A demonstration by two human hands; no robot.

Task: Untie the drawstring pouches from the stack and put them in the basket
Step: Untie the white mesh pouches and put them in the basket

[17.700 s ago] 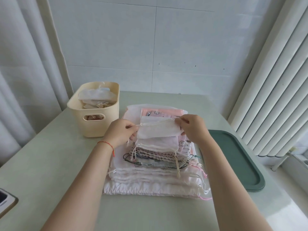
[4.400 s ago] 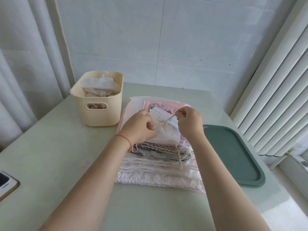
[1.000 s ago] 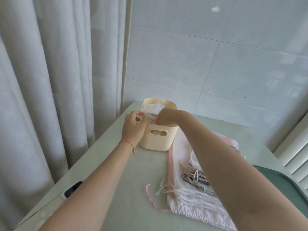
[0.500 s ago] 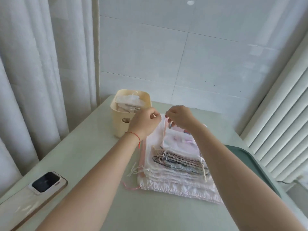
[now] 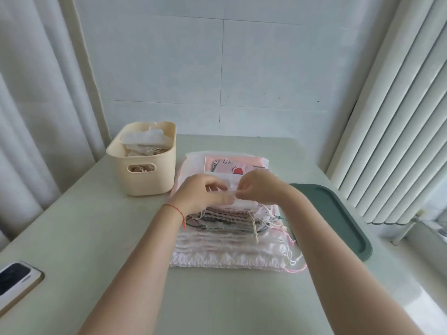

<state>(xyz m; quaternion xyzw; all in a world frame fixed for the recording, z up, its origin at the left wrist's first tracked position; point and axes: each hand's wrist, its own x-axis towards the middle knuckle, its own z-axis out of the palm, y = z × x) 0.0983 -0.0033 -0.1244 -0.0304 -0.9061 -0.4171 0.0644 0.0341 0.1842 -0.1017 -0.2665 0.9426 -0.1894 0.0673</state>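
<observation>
Centrally, both hands meet over the stack of drawstring pouches [image 5: 227,240] on the pale green tabletop [image 5: 79,238]. Left hand [image 5: 202,197], red string bracelet [image 5: 177,210] at the wrist, fingers curled, thumb and forefinger pinching the top white pouch [image 5: 238,200] at its gathered edge. Right hand [image 5: 260,187] just beside it, fingers curled in, tips pinching the same white pouch edge or its cord; motion blur, cannot tell which. The two hands' fingertips almost touch.

Stack sits mid-frame, right of the basket, left of the tray. Layers fan toward the lower edge of the frame: white satin-like ruffled pouches at the bottom, scalloped grey-pink ones above, a pink printed pouch [image 5: 232,165] showing at the far end behind the hands. Loose cords [image 5: 256,226] in cream, pink and dark tones trail off the stack's right side; one pink cord end lies on the tabletop at the stack's lower right corner.

Cream plastic basket [image 5: 145,175], left of centre, touching or just beside the stack's far left corner; holds several white pouches [image 5: 142,139], heaped to the rim, more visible through the handle slot.

Dark green tray [image 5: 338,218] at right, partly behind the right forearm. Phone [image 5: 17,284] at lower left edge of frame, screen up. White curtain [image 5: 36,93] at left, vertical blinds [image 5: 399,117] at right, tiled wall behind.
</observation>
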